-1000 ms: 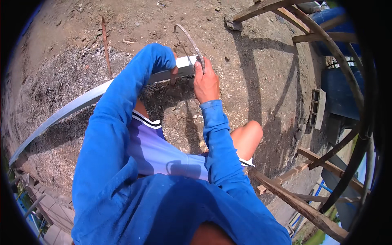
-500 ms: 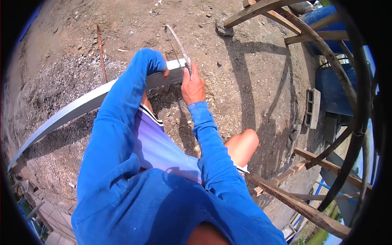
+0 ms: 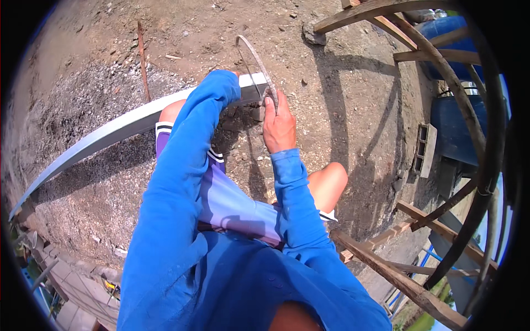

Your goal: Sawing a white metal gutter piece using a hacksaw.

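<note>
My right hand [image 3: 280,128] is closed around the handle end of a bow-framed hacksaw [image 3: 260,59]. Its thin blade lies across a long grey metal beam [image 3: 121,127], close to the beam's right end. Most of my left hand [image 3: 237,73] is hidden behind its blue sleeve; a little skin shows at the beam's far edge, just left of the saw. Its fingers cannot be made out. The beam bends through the fisheye picture toward the lower left, and my left knee [image 3: 172,112] is up against it.
A thin rusty rod [image 3: 143,60] touches the ground beyond the beam. Gravelly soil [image 3: 83,99] surrounds me. On the right stand wooden poles [image 3: 397,276], a hollow concrete block [image 3: 424,150] and blue drums [image 3: 458,124]. A rock [image 3: 313,34] lies by one pole's foot.
Both hands and the saw appear further right in the picture. My left hand has passed mostly out of sight behind its sleeve, and my left knee has come into view at the beam.
</note>
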A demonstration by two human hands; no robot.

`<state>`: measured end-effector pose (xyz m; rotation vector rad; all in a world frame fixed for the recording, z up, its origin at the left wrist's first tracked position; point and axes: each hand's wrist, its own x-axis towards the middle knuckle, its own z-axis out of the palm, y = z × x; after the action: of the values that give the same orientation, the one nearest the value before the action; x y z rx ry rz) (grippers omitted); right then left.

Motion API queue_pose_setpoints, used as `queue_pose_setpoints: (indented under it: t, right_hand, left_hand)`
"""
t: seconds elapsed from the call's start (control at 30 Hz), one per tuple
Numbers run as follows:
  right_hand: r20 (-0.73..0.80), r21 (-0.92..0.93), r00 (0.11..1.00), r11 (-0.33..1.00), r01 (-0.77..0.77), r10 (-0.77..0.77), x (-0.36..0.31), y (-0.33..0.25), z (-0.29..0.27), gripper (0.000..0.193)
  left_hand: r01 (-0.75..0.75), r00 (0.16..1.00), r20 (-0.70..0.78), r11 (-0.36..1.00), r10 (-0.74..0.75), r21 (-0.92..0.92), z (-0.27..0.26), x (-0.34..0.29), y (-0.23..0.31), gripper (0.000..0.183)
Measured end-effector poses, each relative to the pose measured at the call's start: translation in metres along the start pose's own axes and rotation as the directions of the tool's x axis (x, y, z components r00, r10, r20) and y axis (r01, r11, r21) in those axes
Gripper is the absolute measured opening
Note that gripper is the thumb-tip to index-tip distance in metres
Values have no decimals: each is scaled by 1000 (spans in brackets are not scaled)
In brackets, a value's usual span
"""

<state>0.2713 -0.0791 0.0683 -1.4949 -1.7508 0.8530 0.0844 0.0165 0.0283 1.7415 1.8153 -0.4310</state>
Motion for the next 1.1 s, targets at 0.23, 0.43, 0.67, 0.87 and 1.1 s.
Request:
queue_pose_setpoints:
  t: [0.23,0.43,0.67,0.87,1.1]
  right_hand:
    - [68,-52,996,997,-50,53,-35,-17,-37,33]
    - [7,12,998,998,-65,65,-32,-12,-38,34]
    - [58,-137,998,990,-14,23,-7,-41,-46,36]
    - [136,-63,980,988,-138,146,-64,-30,-72,36]
    - [-54,-105,990,986,127,-133,25,9,13,32]
  left_hand:
    - [13,1000,-17,1000,-13,5,7,9,2,65]
    - [25,998,-64,999,-23,30,7,-4,-7,68]
    - [-26,999,-41,999,28,34,4,5,2,72]
    - [-23,1000,-8,998,23,65,20,7,-6,69]
    - [-34,998,-48,999,34,5,12,10,3,59]
